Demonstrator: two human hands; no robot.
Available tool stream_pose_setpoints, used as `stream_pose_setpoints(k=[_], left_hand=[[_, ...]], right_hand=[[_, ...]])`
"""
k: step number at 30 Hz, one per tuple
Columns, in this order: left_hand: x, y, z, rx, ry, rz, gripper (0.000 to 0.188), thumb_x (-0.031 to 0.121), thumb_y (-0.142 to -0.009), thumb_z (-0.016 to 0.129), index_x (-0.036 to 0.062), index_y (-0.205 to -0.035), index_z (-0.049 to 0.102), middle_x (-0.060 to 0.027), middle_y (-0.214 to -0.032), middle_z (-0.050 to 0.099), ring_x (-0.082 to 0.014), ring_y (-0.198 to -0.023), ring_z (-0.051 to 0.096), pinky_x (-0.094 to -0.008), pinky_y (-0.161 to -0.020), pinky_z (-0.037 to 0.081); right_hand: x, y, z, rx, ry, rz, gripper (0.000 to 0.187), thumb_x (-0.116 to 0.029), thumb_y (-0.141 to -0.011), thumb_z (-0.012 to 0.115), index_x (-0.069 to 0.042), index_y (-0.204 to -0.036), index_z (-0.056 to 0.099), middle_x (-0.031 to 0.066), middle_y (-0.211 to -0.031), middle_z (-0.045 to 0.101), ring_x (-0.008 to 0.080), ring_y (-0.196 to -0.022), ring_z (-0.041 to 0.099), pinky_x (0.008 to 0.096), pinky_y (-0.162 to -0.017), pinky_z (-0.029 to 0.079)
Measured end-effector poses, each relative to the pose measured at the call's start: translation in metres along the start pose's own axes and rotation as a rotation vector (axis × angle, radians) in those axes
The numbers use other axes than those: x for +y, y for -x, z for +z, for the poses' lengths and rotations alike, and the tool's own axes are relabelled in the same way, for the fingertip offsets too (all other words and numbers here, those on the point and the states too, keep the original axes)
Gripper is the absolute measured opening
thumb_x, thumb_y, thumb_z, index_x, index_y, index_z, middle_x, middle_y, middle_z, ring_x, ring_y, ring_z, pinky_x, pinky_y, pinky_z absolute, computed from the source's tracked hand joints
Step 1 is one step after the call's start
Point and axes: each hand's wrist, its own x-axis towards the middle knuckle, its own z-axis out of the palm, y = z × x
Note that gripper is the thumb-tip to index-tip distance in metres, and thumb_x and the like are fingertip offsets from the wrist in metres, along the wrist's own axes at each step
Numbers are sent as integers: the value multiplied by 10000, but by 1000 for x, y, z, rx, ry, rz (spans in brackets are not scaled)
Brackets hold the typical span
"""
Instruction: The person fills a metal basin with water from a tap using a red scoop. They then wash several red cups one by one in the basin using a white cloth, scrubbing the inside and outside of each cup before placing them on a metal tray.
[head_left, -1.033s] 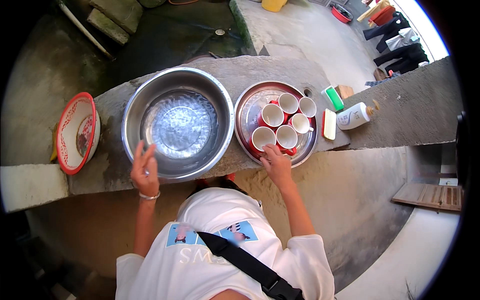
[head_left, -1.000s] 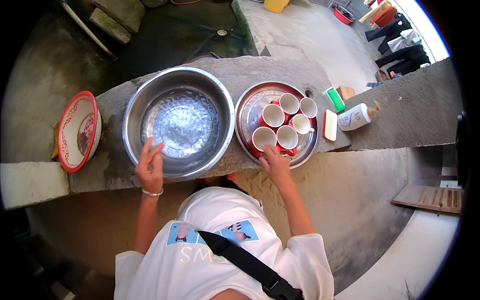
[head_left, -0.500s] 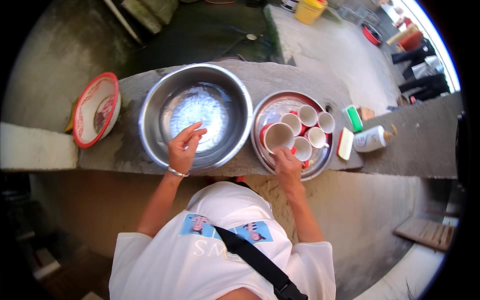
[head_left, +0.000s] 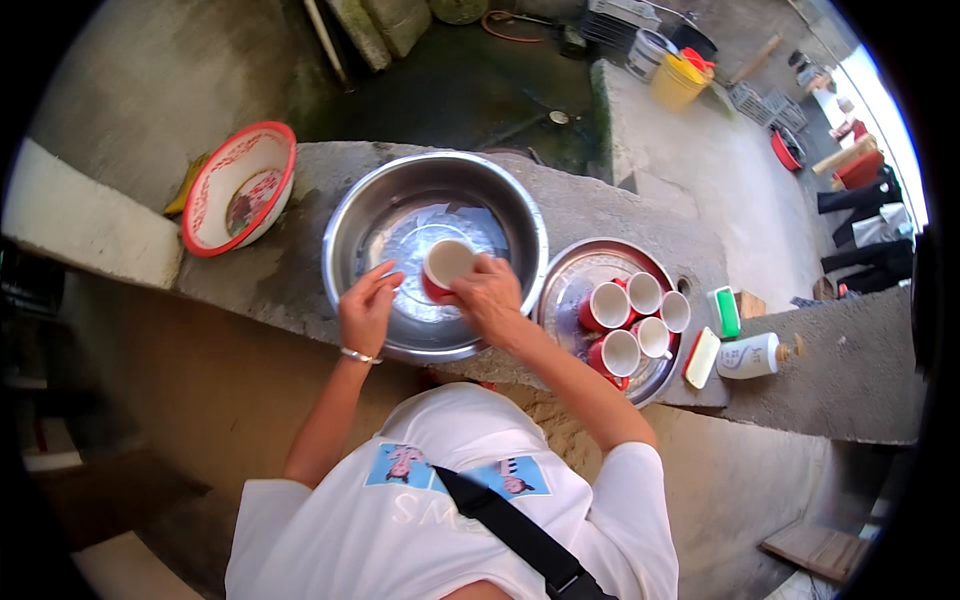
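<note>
Head view: one red mug (head_left: 449, 262) with a white interior is held within the outline of a round stainless-steel basin (head_left: 514, 225), its mouth facing up; whether its base touches the basin's bottom cannot be told. The right hand (head_left: 492, 297) lies directly against the mug's right side, its fingers pinching the mug there, though the hand hides whether they grip handle or wall. On the mug's other side, just beside it and apart from it, the left hand (head_left: 366, 310) hangs over the basin's near-left rim, fingers loosely bent and thumb a little spread from them.

Right of the basin, under the reach of the right forearm, a round metal tray (head_left: 568, 290) carries five more red mugs (head_left: 615, 353) grouped toward its right side. Beyond the tray lie a white-and-red oblong item (head_left: 701, 358), a green-and-white oblong item (head_left: 726, 311) and a white pump bottle (head_left: 748, 356) on its side. Left of the steel basin, a red-rimmed enamel basin (head_left: 222, 180) sits tilted on the concrete table (head_left: 620, 215).
</note>
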Motion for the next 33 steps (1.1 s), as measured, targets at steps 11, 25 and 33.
stream_pose_setpoints(k=[11, 25, 33], left_hand=[[-13, 13, -20, 50, 83, -119, 328, 2, -857, 470, -53, -1177, 516, -164, -1025, 626, -209, -926, 622, -286, -782, 509], [-28, -21, 9, -37, 448, -497, 453, 125, -861, 528, 0, -1281, 413, -183, -1166, 542, -259, -1088, 535, -351, -880, 462], [-53, -74, 41, -281, 965, -689, 409, 380, -886, 474, 77, -1157, 517, -109, -1096, 584, -238, -983, 575, -367, -826, 481]], right_hand=[[15, -14, 105, -461, -1134, 1014, 306, -206, -756, 629, 100, -764, 628, 166, -722, 623, 219, -639, 593, 349, -584, 465], [24, -33, 61, -401, 89, 36, 204, -193, -758, 585, 4, -722, 626, 159, -660, 633, 317, -634, 632, 437, -597, 469], [-15, -53, 51, 220, -775, 718, 249, -225, -839, 543, 18, -783, 550, 203, -670, 585, 349, -626, 579, 386, -589, 447]])
